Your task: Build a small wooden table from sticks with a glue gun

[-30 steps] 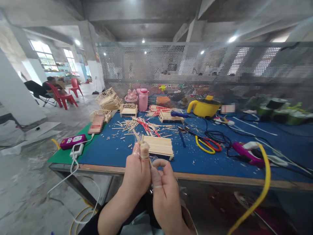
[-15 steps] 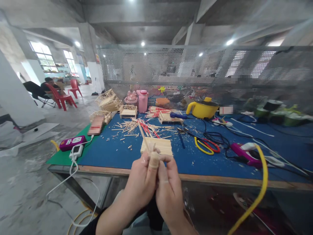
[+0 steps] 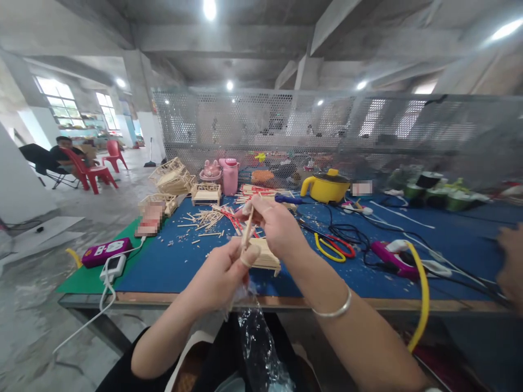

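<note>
My left hand (image 3: 223, 275) is closed around the lower end of a thin wooden stick (image 3: 247, 231) and a clear plastic bag (image 3: 255, 332) that hangs down over my lap. My right hand (image 3: 274, 224) pinches the stick's upper end above the blue table mat (image 3: 171, 261). Just behind my hands lies a flat panel of glued sticks (image 3: 263, 256). Further back, loose sticks (image 3: 206, 220) lie scattered on the mat.
Yellow-and-red scissors (image 3: 335, 247), a pink glue gun (image 3: 394, 256) with a yellow cable (image 3: 420, 294), a yellow pot (image 3: 327, 188), black wires, small stick-built models (image 3: 206, 193) and a pink jug (image 3: 229, 175) are on the table. A purple power strip (image 3: 107, 251) lies left. Another person's hand (image 3: 510, 269) shows at right. A person sits at far left.
My right hand has lifted up and away from the left, sliding to the stick's top. Both hands have risen over the table. The camera tilted, and another hand appeared at right.
</note>
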Demonstrator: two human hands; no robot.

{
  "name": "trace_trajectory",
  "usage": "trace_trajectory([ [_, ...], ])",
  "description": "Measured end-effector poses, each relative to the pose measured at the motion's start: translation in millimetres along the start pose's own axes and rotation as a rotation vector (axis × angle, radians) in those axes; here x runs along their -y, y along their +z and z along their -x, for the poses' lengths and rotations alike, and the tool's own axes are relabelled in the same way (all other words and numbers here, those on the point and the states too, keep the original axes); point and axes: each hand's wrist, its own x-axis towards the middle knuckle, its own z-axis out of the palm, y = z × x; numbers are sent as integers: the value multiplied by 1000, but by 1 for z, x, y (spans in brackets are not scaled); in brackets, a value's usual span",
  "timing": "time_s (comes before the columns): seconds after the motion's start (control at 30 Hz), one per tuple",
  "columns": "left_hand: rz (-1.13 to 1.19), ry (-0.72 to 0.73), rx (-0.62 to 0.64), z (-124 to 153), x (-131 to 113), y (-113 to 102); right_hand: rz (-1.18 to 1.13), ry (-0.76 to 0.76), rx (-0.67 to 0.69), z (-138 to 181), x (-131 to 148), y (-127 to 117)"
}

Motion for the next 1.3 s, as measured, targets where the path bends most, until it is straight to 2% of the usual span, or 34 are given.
trace_trajectory([
  [0.1,86,-64,13,-2,2,1,-151,60,-193,-31,-3,-6],
  [0.13,113,-93,52,-1,3,1,-187,83,-327,-44,0,-16],
  [0.17,144,-123,95,2,5,2,-197,88,-384,-57,5,-29],
  [0.23,208,-168,164,10,10,1,-211,48,-457,-83,21,-62],
  [0.3,263,-190,177,15,17,-3,-216,-9,-491,-102,38,-97],
  [0.4,300,-116,44,2,25,-19,-184,-79,-481,-112,51,-125],
  [0.47,353,-30,-76,-23,26,-33,-139,-89,-396,-110,45,-121],
  [0.53,421,40,-174,-58,26,-47,-62,-46,-254,-105,29,-102],
  [0.6,460,122,-389,-96,27,-57,43,-22,-121,-101,8,-79],
  [0.63,522,172,-522,-114,28,-60,197,-80,-35,-101,-3,-69],
  [0.67,551,204,-561,-131,31,-62,316,-139,1,-103,-12,-60],
  [0.73,597,241,-584,-160,38,-63,436,-202,60,-109,-28,-49],
  [0.8,638,244,-568,-182,48,-61,448,-192,104,-120,-39,-46],
  [0.93,719,189,-628,-211,66,-59,414,-111,158,-142,-56,-59],
  [1.17,765,105,-765,-238,93,-66,396,53,164,-156,-77,-90],
  [1.3,757,79,-710,-243,110,-62,403,145,76,-165,-82,-102],
])
